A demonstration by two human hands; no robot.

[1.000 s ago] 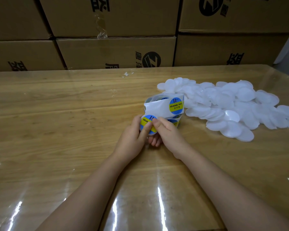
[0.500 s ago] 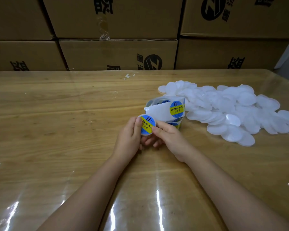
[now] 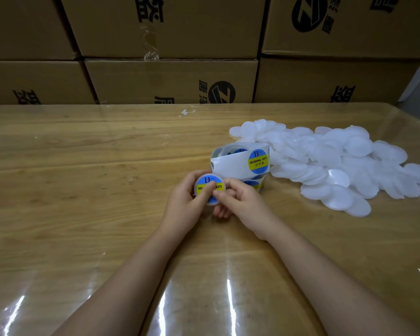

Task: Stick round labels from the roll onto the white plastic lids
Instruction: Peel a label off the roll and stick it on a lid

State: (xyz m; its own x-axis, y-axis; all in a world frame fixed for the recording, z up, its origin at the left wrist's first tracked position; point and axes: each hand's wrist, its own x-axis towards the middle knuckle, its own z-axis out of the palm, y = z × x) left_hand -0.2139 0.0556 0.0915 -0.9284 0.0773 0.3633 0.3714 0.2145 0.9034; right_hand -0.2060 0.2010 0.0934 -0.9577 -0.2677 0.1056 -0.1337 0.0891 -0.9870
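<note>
A white plastic lid [image 3: 210,189] with a round blue and yellow label on its face is held between both hands above the table. My left hand [image 3: 187,203] grips its left edge, with the thumb pressing on the label. My right hand [image 3: 238,202] holds its right edge, thumb at the lower rim. Just behind stands the label roll [image 3: 240,163], its white backing strip sticking out with one blue and yellow label showing. A heap of bare white lids [image 3: 330,166] lies to the right of the roll.
The wooden table [image 3: 83,178] has a glossy clear cover. Stacked cardboard boxes [image 3: 170,78] form a wall along its far edge. A small white scrap [image 3: 187,112] lies near the back of the table.
The label now lies flat on the lid with a white rim showing round it. My left thumb has moved onto the label's face, and both hands have shifted slightly toward me.
</note>
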